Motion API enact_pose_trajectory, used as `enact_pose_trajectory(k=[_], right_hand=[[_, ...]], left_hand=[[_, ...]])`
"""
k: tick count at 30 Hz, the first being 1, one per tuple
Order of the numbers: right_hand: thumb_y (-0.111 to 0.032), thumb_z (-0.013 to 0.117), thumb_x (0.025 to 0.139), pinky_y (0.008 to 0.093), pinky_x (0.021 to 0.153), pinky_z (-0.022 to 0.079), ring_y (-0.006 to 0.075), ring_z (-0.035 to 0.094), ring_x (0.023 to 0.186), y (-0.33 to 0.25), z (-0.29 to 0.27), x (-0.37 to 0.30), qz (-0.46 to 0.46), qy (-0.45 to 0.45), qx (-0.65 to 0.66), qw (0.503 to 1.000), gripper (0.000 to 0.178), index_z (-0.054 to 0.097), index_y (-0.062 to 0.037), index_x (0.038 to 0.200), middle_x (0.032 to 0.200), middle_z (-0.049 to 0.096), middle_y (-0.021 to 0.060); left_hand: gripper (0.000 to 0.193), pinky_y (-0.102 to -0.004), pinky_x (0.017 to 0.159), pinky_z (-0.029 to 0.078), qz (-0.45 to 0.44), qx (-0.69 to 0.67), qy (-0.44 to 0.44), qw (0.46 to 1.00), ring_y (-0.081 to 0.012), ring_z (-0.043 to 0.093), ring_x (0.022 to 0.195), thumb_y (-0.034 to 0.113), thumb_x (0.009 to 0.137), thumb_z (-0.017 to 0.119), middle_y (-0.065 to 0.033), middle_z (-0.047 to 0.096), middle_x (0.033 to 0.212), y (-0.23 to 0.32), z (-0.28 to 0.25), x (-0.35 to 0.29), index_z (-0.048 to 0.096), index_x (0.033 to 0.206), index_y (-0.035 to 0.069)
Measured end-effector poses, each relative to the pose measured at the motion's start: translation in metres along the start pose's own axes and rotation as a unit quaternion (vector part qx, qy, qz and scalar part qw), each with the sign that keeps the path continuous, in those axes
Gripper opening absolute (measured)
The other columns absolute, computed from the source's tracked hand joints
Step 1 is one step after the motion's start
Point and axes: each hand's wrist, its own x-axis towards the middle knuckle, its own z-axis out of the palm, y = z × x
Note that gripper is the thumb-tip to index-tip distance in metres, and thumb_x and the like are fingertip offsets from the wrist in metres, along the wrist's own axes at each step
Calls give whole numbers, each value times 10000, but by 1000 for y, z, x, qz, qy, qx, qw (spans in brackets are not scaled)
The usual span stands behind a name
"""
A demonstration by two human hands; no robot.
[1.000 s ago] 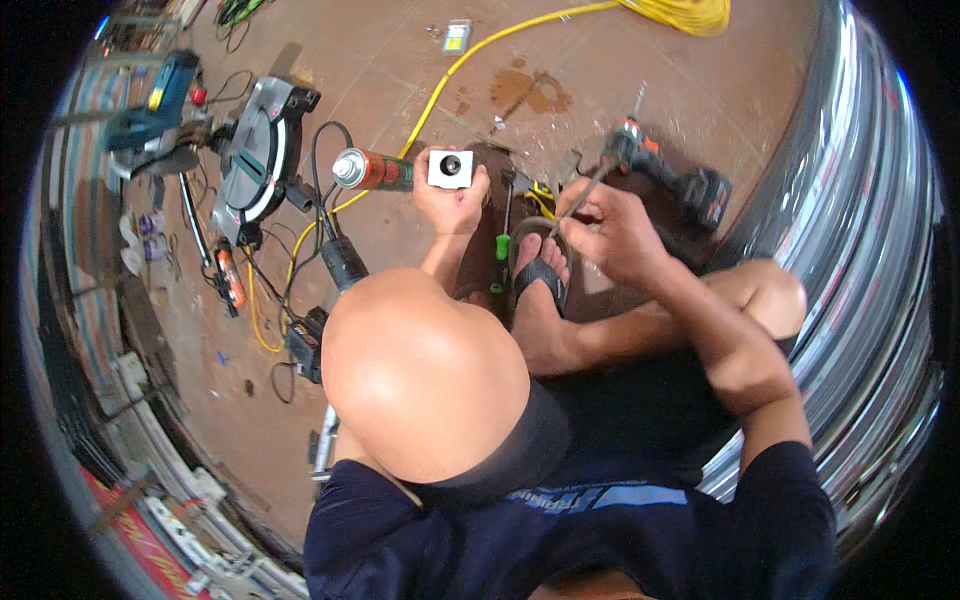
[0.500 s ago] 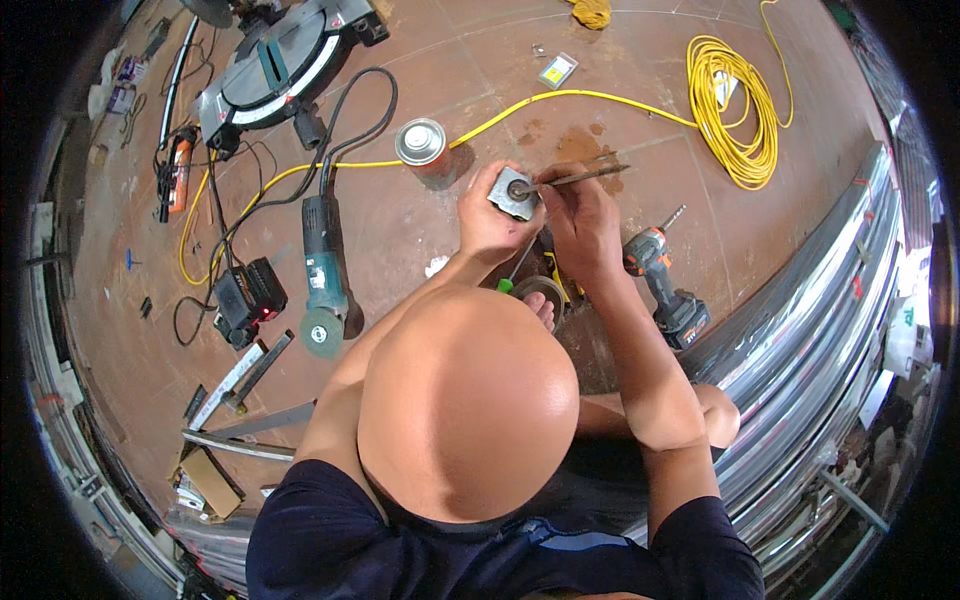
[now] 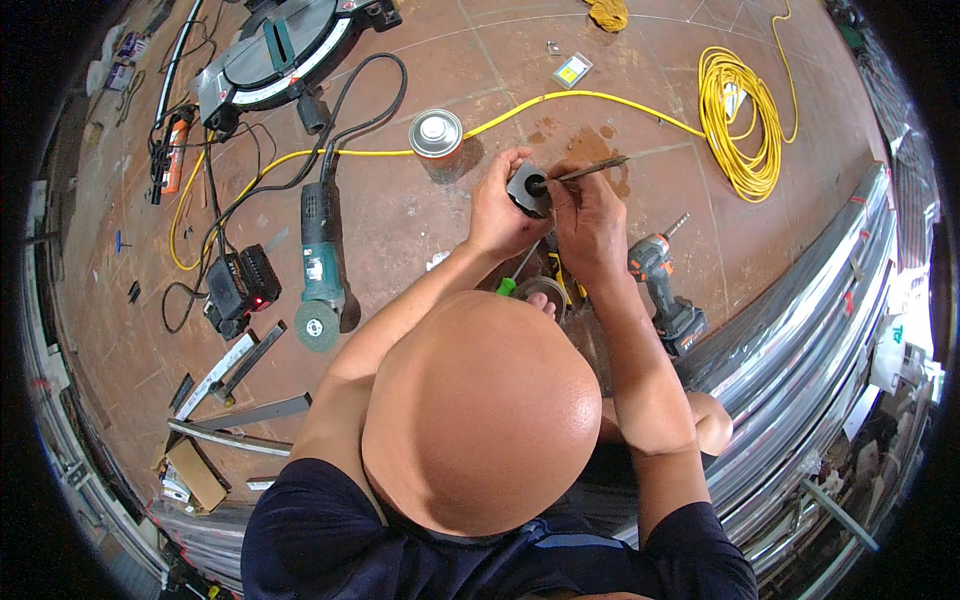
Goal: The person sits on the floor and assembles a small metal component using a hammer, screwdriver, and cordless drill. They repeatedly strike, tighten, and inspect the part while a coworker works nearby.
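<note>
My left hand (image 3: 500,215) is closed around a small squarish metal piece (image 3: 521,181) with a dark round opening facing up. Between the pinched fingers of my right hand (image 3: 594,225) is a thin dark stick-like tool (image 3: 602,167). Its inner end is at the opening; how deep it goes cannot be made out. The outer end points to the right. Just beyond my left hand stands a round metal can (image 3: 436,135) with a pale cap. Below my hands lie a screwdriver with a green handle (image 3: 507,286) and a round object (image 3: 543,291), partly hidden by my head.
An angle grinder (image 3: 320,255) lies left of my arm, near a battery pack (image 3: 240,284) and a mitre saw (image 3: 275,55). A cordless drill (image 3: 660,285) is beside my right forearm. Yellow cable (image 3: 745,125) lies coiled at far right, near wrapped metal profiles (image 3: 810,300).
The metal piece has tilted in my left hand, so its top looks darker and its opening shows differently. The stick-like tool has shifted slightly at it. The whole view has moved a little.
</note>
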Motion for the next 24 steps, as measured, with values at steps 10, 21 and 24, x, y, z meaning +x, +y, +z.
enact_pose_trajectory(k=[10, 21, 24], right_hand=[[-88, 729, 1088, 571, 893, 607, 522, 757, 1057, 1, 6, -1, -61, 5, -47, 997, 179, 723, -37, 1259, 1144, 772, 268], [-83, 724, 1090, 574, 890, 614, 527, 765, 1065, -3, 6, 2, -57, -10, -80, 995, 150, 722, -18, 1226, 1149, 781, 275], [-83, 728, 1089, 571, 887, 616, 530, 768, 1058, -4, 4, 2, -66, -8, -83, 994, 159, 724, -16, 1233, 1143, 783, 277]], left_hand=[[678, -448, 992, 625, -8, 57, -6, 998, -343, 787, 1111, 222, 695, 1041, -169, 770, 1202, -1, 2, 0, 709, 1267, 75], [669, -469, 979, 624, -7, 29, 2, 1000, -387, 783, 1129, 220, 702, 1048, -181, 757, 1213, -2, 5, -3, 699, 1257, 87], [674, -464, 983, 627, 1, 44, -4, 999, -382, 787, 1129, 225, 708, 1047, -175, 756, 1210, 1, 3, -4, 695, 1267, 89]])
